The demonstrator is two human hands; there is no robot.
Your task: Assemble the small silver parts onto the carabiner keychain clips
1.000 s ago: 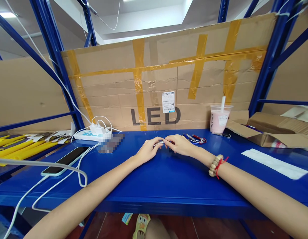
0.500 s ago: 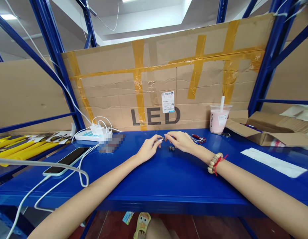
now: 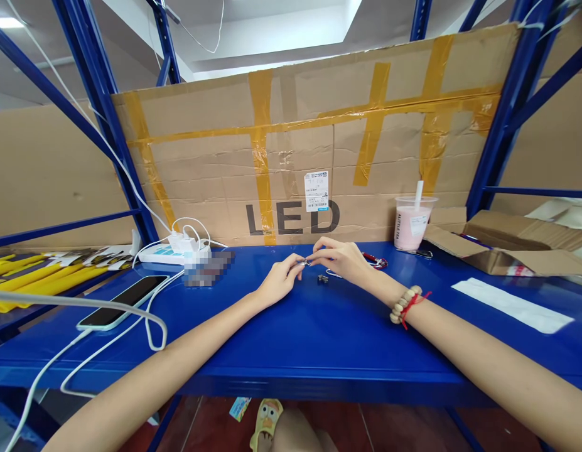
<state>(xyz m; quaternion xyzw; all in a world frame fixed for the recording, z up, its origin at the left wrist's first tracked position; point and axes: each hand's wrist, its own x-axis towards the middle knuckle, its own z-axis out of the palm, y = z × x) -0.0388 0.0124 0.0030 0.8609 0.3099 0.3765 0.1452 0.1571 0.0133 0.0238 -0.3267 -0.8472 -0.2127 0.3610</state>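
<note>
Over the middle of the blue table [image 3: 291,339], my left hand [image 3: 280,278] is closed in a pinch on a small shiny metal piece [image 3: 306,262], too small to name. My right hand [image 3: 340,258], with a beaded bracelet at its wrist, meets it from the other side, thumb and forefinger pinched at the same piece. A little dark metal cluster [image 3: 323,279] lies on the table just below my right hand. Behind that hand are a red carabiner-like item [image 3: 376,260] and a pale cord, partly hidden by it.
To the left lie a phone [image 3: 123,303] with white cables, a power strip [image 3: 171,252] and yellow-handled items [image 3: 46,279]. At right stand a pink drink cup [image 3: 412,225] and an open cardboard box [image 3: 502,242], with a white strip [image 3: 511,304] nearer me. Cardboard [image 3: 201,169] walls the back.
My right hand's fingers have lifted and arched more, with thumb and forefinger still at the metal piece. My left hand has hardly moved. The whole view has shifted slightly.
</note>
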